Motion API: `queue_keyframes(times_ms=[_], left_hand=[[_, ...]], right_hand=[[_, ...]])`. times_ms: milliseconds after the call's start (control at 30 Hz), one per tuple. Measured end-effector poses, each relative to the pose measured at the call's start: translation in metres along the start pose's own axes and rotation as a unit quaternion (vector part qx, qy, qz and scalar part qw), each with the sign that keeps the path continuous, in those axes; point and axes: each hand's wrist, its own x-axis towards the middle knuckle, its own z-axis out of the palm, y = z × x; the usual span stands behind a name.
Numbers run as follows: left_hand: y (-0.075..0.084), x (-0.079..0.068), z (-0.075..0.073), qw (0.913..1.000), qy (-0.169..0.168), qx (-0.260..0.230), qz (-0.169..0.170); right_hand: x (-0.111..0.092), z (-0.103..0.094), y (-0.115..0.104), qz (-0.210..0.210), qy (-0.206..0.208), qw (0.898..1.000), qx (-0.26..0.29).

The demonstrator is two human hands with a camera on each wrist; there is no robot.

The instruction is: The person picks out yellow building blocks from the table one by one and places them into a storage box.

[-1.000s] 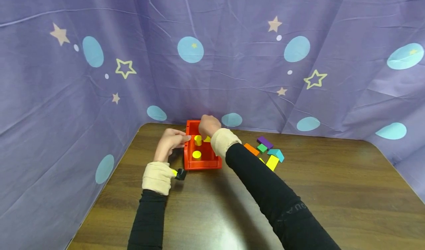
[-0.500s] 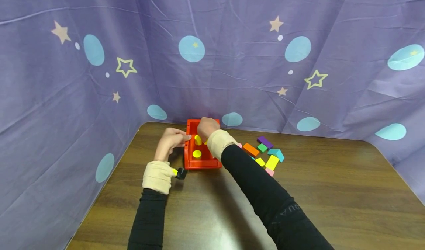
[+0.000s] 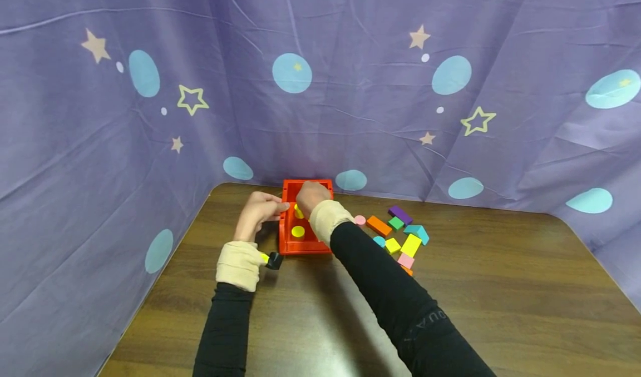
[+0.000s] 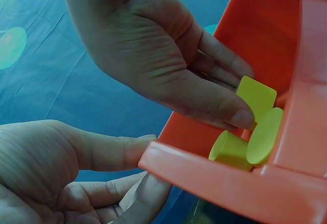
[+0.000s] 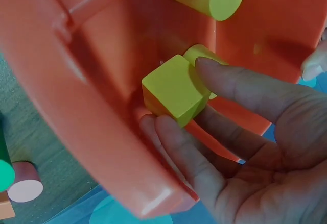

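Observation:
Against the back curtain stands a red plastic bin [image 3: 305, 250]. My left hand [image 3: 257, 213] pinches its left rim between thumb and fingers, as the left wrist view [image 4: 148, 155] shows up close. My right hand [image 3: 311, 195] reaches down into the bin and holds a yellow cube [image 5: 176, 87] between thumb and fingertips; the cube is hidden by the hand in the head view. Beside the cube, two yellow cylinders lie in the bin: a nearer cylinder [image 3: 297, 232] and another cylinder [image 3: 298, 211] close to the right hand's fingers.
Right of the bin lie loose blocks: an orange block [image 3: 379, 226], a purple block [image 3: 400, 214], a green block [image 3: 395, 223], a blue triangle [image 3: 418, 233], a yellow block [image 3: 411, 245] and pink ones. The patterned curtain [image 3: 320, 132] hangs behind the wooden table [image 3: 481, 277].
My right hand and forearm have shifted a little to the left over the bin, uncovering more of the loose blocks. The left hand keeps its grip on the rim.

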Motion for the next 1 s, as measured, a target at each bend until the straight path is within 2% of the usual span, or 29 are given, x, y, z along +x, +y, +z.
queue_keyframes(times_ms=[367, 1000], left_hand=[[0.001, -0.001, 0.002, 0.9999, 0.005, 0.008, 0.004], [0.0, -0.001, 0.0, 0.9997, 0.008, 0.02, -0.007]], right_hand=[[0.02, 0.013, -0.002, 0.017, -0.004, 1.0, 0.009], [0.018, 0.02, -0.001, 0.007, 0.007, 1.0, 0.003]])
